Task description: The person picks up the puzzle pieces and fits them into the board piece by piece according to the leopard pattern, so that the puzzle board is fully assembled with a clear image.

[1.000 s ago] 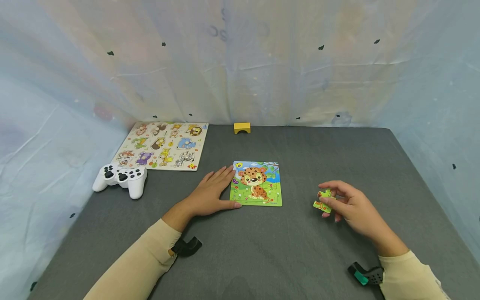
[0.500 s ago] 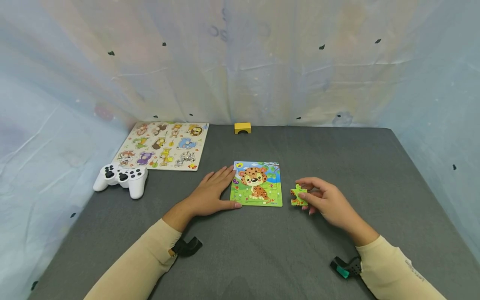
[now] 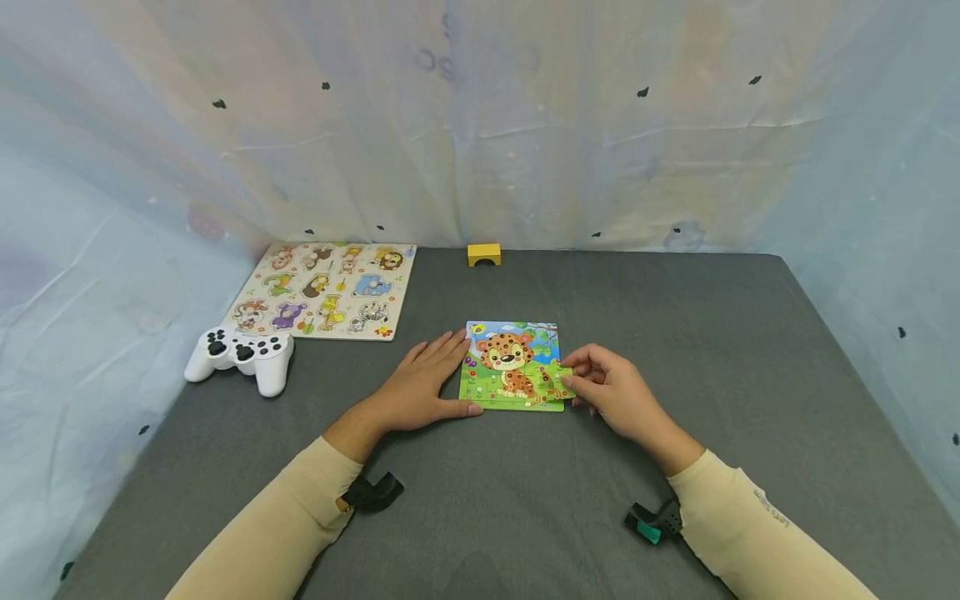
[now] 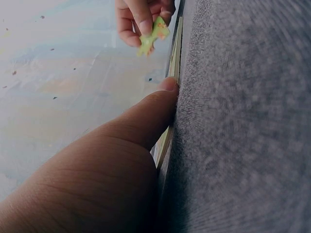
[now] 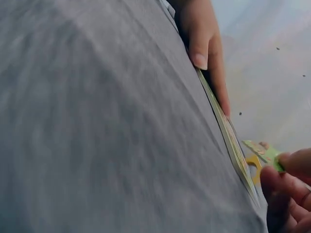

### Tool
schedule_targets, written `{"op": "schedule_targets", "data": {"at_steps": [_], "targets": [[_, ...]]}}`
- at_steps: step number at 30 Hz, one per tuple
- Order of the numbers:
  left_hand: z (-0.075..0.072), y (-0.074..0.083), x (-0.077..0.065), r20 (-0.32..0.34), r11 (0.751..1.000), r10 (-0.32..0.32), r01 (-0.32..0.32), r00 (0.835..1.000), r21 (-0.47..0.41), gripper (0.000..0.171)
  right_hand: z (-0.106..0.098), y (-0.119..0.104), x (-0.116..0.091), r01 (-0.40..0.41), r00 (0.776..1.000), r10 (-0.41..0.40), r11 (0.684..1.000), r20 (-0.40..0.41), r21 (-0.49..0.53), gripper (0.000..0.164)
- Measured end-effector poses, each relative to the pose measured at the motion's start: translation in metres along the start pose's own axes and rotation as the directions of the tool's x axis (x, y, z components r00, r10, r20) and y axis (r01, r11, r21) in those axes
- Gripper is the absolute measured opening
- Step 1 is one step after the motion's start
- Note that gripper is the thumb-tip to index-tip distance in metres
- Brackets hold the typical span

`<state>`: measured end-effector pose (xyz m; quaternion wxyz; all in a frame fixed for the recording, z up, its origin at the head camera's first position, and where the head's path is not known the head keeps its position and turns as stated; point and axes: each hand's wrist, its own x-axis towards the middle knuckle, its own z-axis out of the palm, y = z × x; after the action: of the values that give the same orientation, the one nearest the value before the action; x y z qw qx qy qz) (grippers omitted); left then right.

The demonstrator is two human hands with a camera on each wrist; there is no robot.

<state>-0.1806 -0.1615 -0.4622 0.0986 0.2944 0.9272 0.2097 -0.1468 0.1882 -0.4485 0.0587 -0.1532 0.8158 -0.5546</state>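
Observation:
A square puzzle board [image 3: 487,392] with a spotted leopard cub on green grass lies flat in the middle of the table. My left hand [image 3: 423,385] rests at its left side, fingers straight, with the thumb on the near left corner. Between thumb and fingers my right hand [image 3: 611,392] pinches a green jigsaw piece [image 3: 561,381] over the board's right edge. In the left wrist view the green jigsaw piece [image 4: 154,36] is raised above the board and tilted. The right wrist view shows the piece [image 5: 265,154] apart from the board's surface too.
A pale animal peg puzzle [image 3: 322,292] lies at the back left. A white game controller [image 3: 243,357] sits at its near corner. Near the back edge of the grey table [image 3: 480,483] stands a yellow arch block [image 3: 483,255]. Plastic sheeting [image 3: 480,125] hangs behind.
My right hand has moved left with the jigsaw piece, from the open table on the right to over the board's right edge. My left hand has stayed at the board.

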Motion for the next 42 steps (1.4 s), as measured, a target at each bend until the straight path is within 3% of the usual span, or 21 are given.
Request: {"op": "schedule_targets", "data": {"at_steps": [6, 12, 15, 17, 19, 23, 25, 27, 31, 36, 42], "targets": [[0.0, 0.0, 0.0, -0.009, 1.0, 0.006, -0.006, 1.0, -0.01, 0.113, 0.012, -0.003, 0.004, -0.055, 0.998, 0.052, 0.997, 0.045, 0.061, 0.024], [0.001, -0.001, 0.0, -0.014, 1.0, 0.01, -0.011, 1.0, -0.013, 0.113, 0.016, -0.002, 0.004, -0.06, 0.998, 0.057, 0.996, 0.034, 0.068, 0.031], [0.001, -0.002, 0.0, -0.013, 1.0, 0.008, -0.008, 1.0, -0.01, 0.113, 0.014, -0.001, 0.002, -0.027, 1.0, 0.027, 1.0, 0.012, 0.006, 0.031], [0.002, -0.002, 0.0, -0.012, 1.0, 0.004, -0.004, 1.0, -0.012, 0.113, 0.013, -0.001, 0.0, 0.036, 0.999, -0.037, 0.994, -0.005, -0.1, 0.029], [0.002, -0.002, 0.0, -0.015, 1.0, 0.005, -0.005, 1.0, -0.014, 0.112, 0.012, -0.001, -0.001, 0.118, 0.993, -0.12, 0.963, 0.007, -0.243, 0.028], [0.001, 0.0, -0.001, -0.014, 1.0, 0.0, 0.0, 1.0, -0.011, 0.112, 0.011, -0.004, -0.004, 0.308, 0.951, -0.259, 0.821, 0.167, -0.481, 0.043], [0.0, 0.0, -0.001, -0.011, 1.0, -0.002, 0.002, 1.0, -0.005, 0.112, 0.012, -0.005, -0.006, 0.365, 0.929, -0.256, 0.756, 0.268, -0.543, 0.056], [0.0, 0.0, -0.001, -0.011, 1.0, -0.002, 0.002, 1.0, -0.005, 0.112, 0.013, -0.007, -0.009, 0.385, 0.915, -0.216, 0.717, 0.34, -0.581, 0.066], [0.002, -0.001, 0.0, -0.021, 1.0, 0.008, -0.008, 1.0, -0.015, 0.113, 0.018, -0.013, -0.015, 0.364, 0.915, -0.123, 0.663, 0.385, -0.654, 0.078], [0.005, -0.004, 0.0, -0.028, 1.0, 0.013, -0.013, 1.0, -0.026, 0.114, 0.027, -0.023, -0.024, 0.32, 0.93, -0.055, 0.606, 0.364, -0.728, 0.083], [0.003, -0.003, 0.0, -0.026, 1.0, 0.014, -0.015, 1.0, -0.026, 0.114, 0.038, -0.024, -0.029, 0.269, 0.943, -0.01, 0.611, 0.333, -0.745, 0.088]]}}
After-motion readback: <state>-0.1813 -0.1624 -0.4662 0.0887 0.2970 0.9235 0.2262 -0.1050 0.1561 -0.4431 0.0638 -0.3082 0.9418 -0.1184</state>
